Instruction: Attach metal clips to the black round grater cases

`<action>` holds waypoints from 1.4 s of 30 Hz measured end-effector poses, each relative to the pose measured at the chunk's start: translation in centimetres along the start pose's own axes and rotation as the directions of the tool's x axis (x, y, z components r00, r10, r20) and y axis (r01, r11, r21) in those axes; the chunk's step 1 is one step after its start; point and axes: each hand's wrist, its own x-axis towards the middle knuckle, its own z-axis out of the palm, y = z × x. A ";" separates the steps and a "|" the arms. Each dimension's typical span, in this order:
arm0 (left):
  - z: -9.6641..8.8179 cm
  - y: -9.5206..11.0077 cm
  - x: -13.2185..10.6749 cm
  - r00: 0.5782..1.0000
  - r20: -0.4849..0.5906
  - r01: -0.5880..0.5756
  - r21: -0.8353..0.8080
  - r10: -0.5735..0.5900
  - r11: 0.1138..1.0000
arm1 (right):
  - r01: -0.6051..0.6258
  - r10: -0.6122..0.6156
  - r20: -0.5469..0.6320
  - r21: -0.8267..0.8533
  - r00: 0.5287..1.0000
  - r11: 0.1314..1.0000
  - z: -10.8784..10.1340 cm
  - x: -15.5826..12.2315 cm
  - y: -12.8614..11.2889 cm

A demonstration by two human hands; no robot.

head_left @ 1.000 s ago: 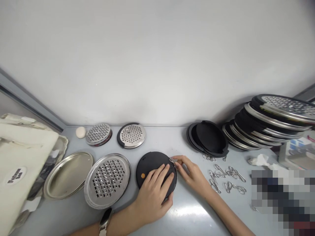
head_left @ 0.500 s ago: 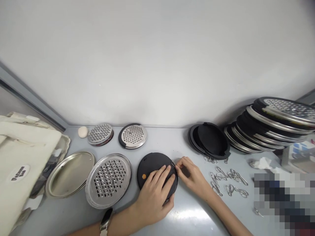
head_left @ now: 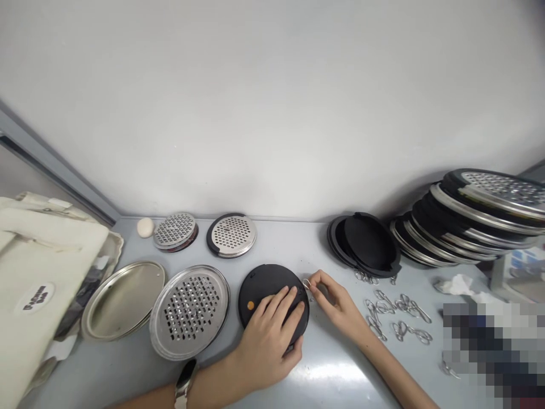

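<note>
My left hand (head_left: pixel 270 332) lies over a round black plastic lid (head_left: pixel 260 284) on the table. Its fingers stretch across the top and its thumb is at the near right edge, gripping the lid. An orange dot shows on the lid. At the lid's right edge, my right hand (head_left: pixel 330 292) pinches a small metal wire loop (head_left: pixel 306 283) between thumb and fingertips. The loop's end is close to the rim; whether it touches, I cannot tell. Left of the lid lies a round metal grater plate (head_left: pixel 190 312), and beyond it a plain round metal plate (head_left: pixel 123 301).
Several bent wire pieces (head_left: pixel 411 332) lie right of my right hand. Black lids (head_left: pixel 370 244) and a tall leaning stack of graters (head_left: pixel 489 216) stand behind. Two smaller graters (head_left: pixel 232 234) sit near the wall (head_left: pixel 272 113). A cream cloth bag (head_left: pixel 46 250) is at the left.
My right hand has drawn slightly right, away from the lid's edge, with the wire loop still pinched. My left hand stays on the lid.
</note>
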 end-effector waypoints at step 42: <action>0.4 -0.2 -0.1 1.000 0.011 -0.007 0.015 0.007 1.000 | -0.026 0.043 0.138 -0.122 0.990 0.992 0.6 -0.2 0.4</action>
